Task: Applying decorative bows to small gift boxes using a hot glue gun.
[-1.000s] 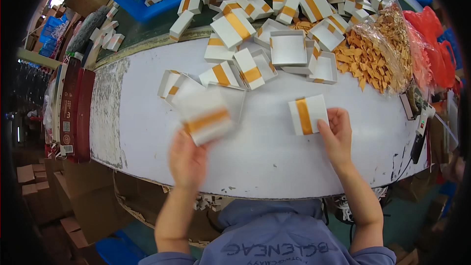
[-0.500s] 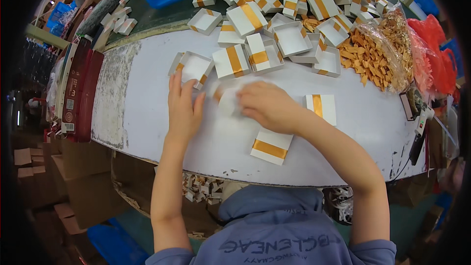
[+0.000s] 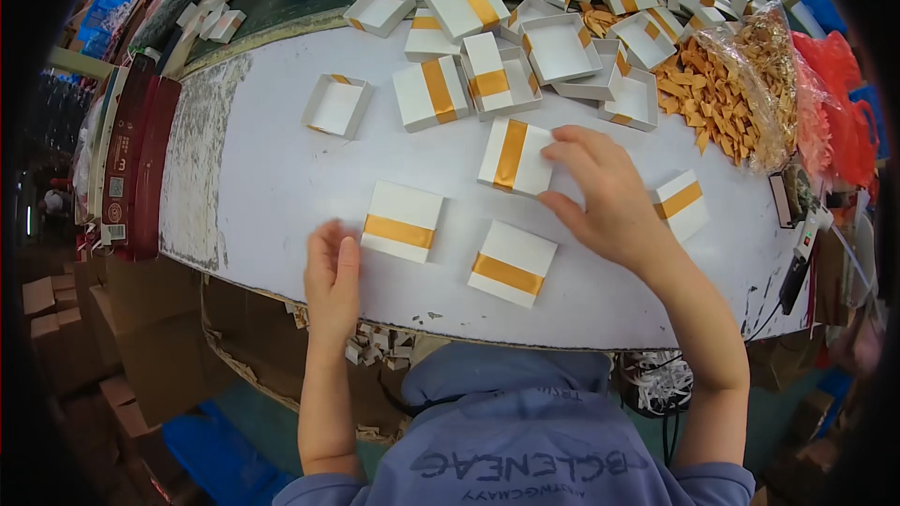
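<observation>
My right hand [image 3: 605,197] has its thumb and fingers apart at the right edge of a white box [image 3: 530,145] with a gold ribbon band. The fingertips appear to touch that edge. My left hand [image 3: 333,272] rests low over the table, fingers loosely bent and empty, just left of another white ribboned box [image 3: 403,209]. A third ribboned box [image 3: 514,262] lies between my arms, and a fourth [image 3: 682,204] is partly hidden behind my right hand. An open white tray [image 3: 337,108] sits farther off at the left.
Many white boxes and open trays [image 3: 562,49] are heaped at the back. A pile of gold ribbon bows [image 3: 703,98] spills from a clear bag [image 3: 764,66] at right, beside a red plastic bag [image 3: 834,94]. Red flat cartons [image 3: 150,169] stand at the left edge.
My right hand has moved right and my left hand nearer to me. Two ribboned boxes now lie in the middle, where one was blurred under my right hand. The left trays are down to one.
</observation>
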A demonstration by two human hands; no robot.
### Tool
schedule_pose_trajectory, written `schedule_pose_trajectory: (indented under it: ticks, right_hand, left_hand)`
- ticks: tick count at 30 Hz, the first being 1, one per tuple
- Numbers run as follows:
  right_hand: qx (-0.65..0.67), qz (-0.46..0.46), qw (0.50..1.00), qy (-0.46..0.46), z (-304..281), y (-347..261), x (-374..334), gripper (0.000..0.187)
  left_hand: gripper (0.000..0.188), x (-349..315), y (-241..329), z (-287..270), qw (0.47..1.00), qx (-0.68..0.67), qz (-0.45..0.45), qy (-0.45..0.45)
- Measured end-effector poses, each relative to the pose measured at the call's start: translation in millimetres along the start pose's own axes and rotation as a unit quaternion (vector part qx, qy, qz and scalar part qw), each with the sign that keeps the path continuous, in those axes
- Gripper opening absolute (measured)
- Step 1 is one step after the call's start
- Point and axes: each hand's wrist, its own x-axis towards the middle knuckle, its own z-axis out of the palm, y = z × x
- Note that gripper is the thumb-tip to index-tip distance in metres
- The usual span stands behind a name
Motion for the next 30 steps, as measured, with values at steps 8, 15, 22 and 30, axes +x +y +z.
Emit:
schedule_pose_trajectory:
  ticks: [8,15,22,30]
  right_hand:
    - [0.011,-0.09,0.97,-0.227,0,-41,-49,0.059]
    - [-0.209,0.026,0.956,-0.203,5,-46,-66,0.053]
    - [-0.146,-0.064,0.986,-0.038,17,-19,23,0.044]
    - [-0.152,0.049,0.979,-0.124,32,-11,-8,0.049]
  left_hand:
    - [0.07,13,12,46,0.835,0.472,0.275,0.067]
    - [0.068,-43,15,13,0.793,0.534,0.245,-0.159]
    - [0.04,-81,-3,37,0.776,0.529,0.255,-0.23]
    - [0.069,-53,-23,69,0.852,0.368,0.367,0.055]
